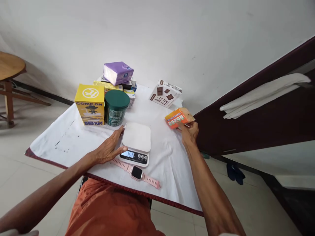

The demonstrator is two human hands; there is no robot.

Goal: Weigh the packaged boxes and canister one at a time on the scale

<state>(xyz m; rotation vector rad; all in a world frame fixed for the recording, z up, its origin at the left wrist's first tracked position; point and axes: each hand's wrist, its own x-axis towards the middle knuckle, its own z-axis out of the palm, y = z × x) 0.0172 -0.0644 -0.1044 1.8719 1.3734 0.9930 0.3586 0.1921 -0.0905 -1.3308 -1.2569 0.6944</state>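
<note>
A white digital scale (pixel 136 137) lies on the cloth-covered table (pixel 98 141), its display lit and reading about 363, with nothing on its plate. My left hand (pixel 107 149) rests at the scale's left side, fingers apart, thumb over the edge near the display. On the right, my right hand (pixel 189 131) grips an orange box (pixel 176 118) by its near side, at the table's right edge. Just in front of the scale lies a pink-strapped watch (pixel 136 172) with a dark face.
Behind the scale at left stand a yellow box (pixel 90 105), a green-lidded tub (pixel 116 108) and stacked boxes under a purple tissue pack (pixel 118 72). A white Super Meal box (pixel 166 94) stands at the back right. A wooden stool (pixel 10 67) is far left.
</note>
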